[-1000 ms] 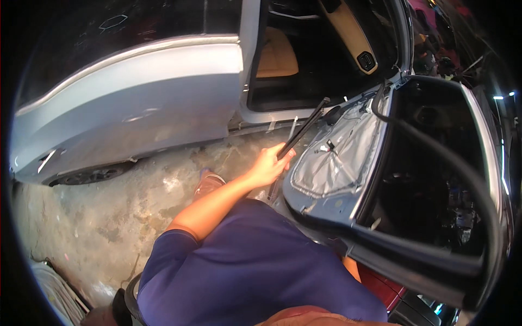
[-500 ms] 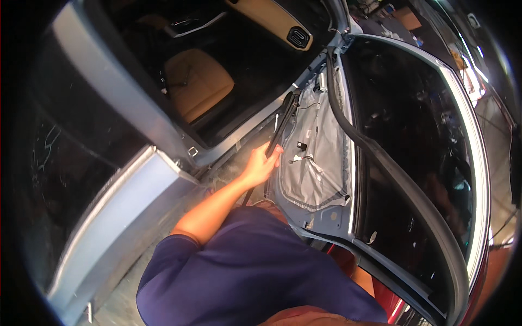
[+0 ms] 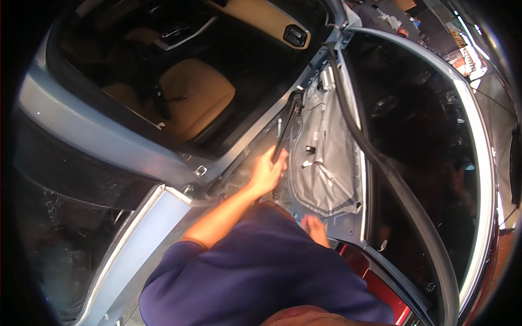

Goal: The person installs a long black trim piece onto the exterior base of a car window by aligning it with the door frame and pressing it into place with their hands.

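Observation:
My left hand is closed around a long black rubber strip, which runs up to the hinge-side end of the open car door. My right hand shows beside my shirt, near the door's lower corner; it is blurred and its fingers are hard to make out. The door's inner side is bare of trim, with a grey plastic sheet stuck over it. A small black clip and a white connector show on the sheet. A thick black rubber seal hangs loosely across the dark window glass.
At the left, the door opening shows a tan seat and a tan door panel or dash piece. Another blue-grey door stands at lower left. A red car body lies close on the right, below the open door.
My right hand has come into sight beside the door's lower corner. My left hand still grips the black strip, and the whole view has shifted slightly.

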Demonstrator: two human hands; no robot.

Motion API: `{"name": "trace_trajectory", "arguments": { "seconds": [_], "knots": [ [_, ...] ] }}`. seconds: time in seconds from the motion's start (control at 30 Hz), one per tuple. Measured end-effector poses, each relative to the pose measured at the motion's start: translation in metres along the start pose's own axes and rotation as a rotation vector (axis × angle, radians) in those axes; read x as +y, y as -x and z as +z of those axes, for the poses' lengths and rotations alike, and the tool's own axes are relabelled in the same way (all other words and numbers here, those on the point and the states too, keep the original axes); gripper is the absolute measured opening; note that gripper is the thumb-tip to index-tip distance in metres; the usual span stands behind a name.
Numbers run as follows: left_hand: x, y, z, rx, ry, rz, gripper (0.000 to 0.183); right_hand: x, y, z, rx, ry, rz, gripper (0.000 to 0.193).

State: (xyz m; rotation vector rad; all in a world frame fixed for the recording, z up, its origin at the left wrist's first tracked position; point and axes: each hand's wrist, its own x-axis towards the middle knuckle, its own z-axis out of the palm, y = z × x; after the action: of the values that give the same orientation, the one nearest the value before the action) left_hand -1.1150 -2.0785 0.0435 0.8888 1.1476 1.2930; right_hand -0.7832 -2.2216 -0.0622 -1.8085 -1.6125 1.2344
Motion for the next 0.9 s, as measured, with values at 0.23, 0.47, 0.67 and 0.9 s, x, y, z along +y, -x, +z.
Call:
{"name": "trace_trajectory", "arguments": {
  "seconds": [0.23, 0.47, 0.67, 0.9],
  "knots": [
    [-0.030, 0.012, -0.014, 0.084, 0.062, 0.032, 0.026, -0.183, -0.119, 0.118, -0.257, -0.270, -0.348, 0.045],
    [-0.088, 0.058, -0.042, 0.256, -0.372, 0.191, 0.048, -0.085, -0.192, 0.186, -0.039, 0.000, -0.160, 0.032],
    [-0.130, 0.123, -0.063, 0.088, -0.082, -0.243, 0.033, -0.075, -0.346, 0.328, -0.458, -0.404, 0.287, 0.007],
    [-0.161, 0.176, -0.079, 0.082, -0.089, -0.376, 0.026, -0.198, -0.435, 0.455, -0.525, -0.364, 0.251, 0.014]
  ]
}}
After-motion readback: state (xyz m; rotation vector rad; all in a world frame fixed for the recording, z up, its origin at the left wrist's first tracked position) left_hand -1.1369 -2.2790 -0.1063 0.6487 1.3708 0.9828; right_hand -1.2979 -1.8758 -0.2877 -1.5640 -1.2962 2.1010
